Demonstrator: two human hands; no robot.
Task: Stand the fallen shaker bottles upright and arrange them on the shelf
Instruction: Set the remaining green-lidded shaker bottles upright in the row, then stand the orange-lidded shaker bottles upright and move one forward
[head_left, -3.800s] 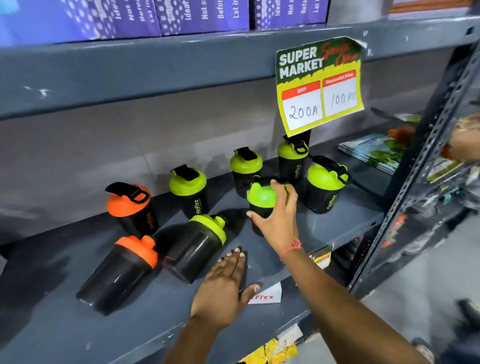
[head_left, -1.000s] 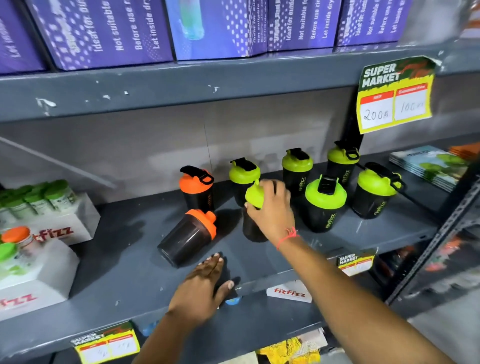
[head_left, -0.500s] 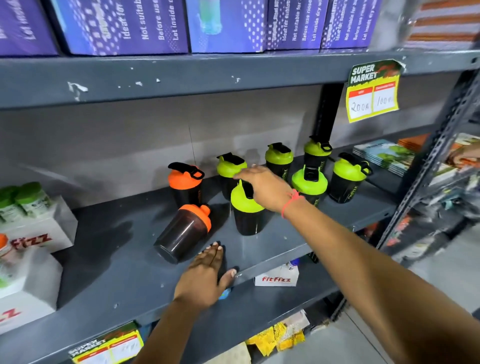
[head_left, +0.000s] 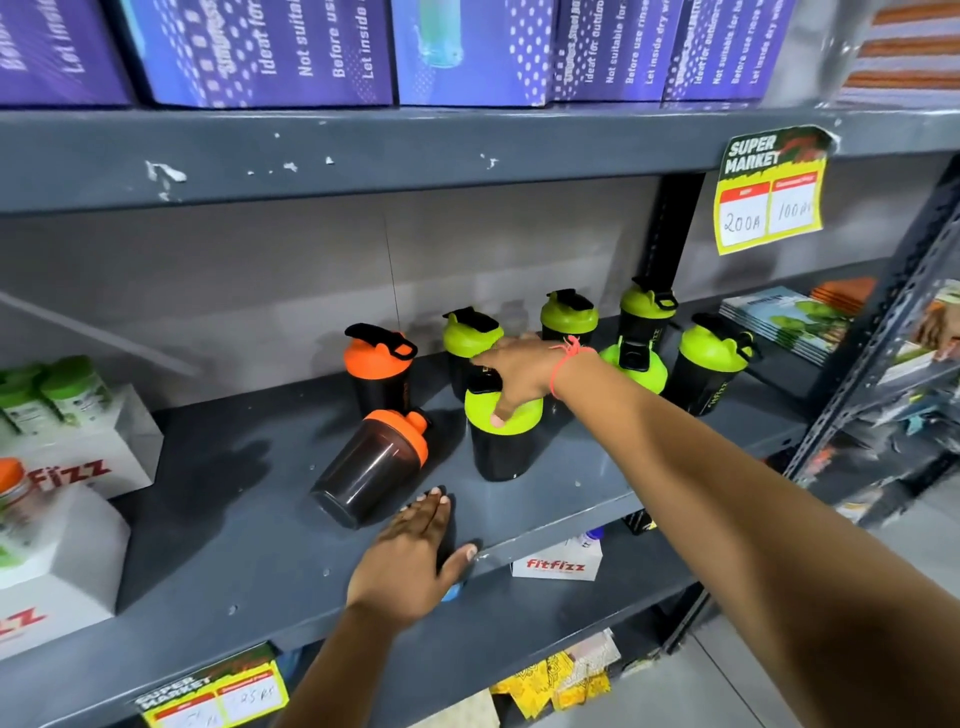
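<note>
On the grey shelf (head_left: 234, 525) a black shaker bottle with an orange lid (head_left: 369, 473) lies on its side, lid toward the back right. Just right of it stands a green-lidded shaker (head_left: 498, 447); my right hand (head_left: 519, 374) grips its top from above, thumb on the lid. My left hand (head_left: 410, 556) rests flat and open on the shelf's front edge, just in front of the fallen bottle. Behind stand an upright orange-lidded shaker (head_left: 379, 374) and several upright green-lidded ones (head_left: 569, 314), (head_left: 711, 358).
White fitfizz boxes (head_left: 78, 457) topped with small green jars (head_left: 72, 389) fill the shelf's left end. Magazines (head_left: 784, 322) lie at the right, by a slanted metal post (head_left: 883, 332). A price tag (head_left: 771, 192) hangs from the upper shelf, which carries purple boxes (head_left: 260, 47).
My right hand has stood the green-lidded shaker upright beside the fallen orange one and stays on its lid. My left hand has stayed flat on the shelf edge.
</note>
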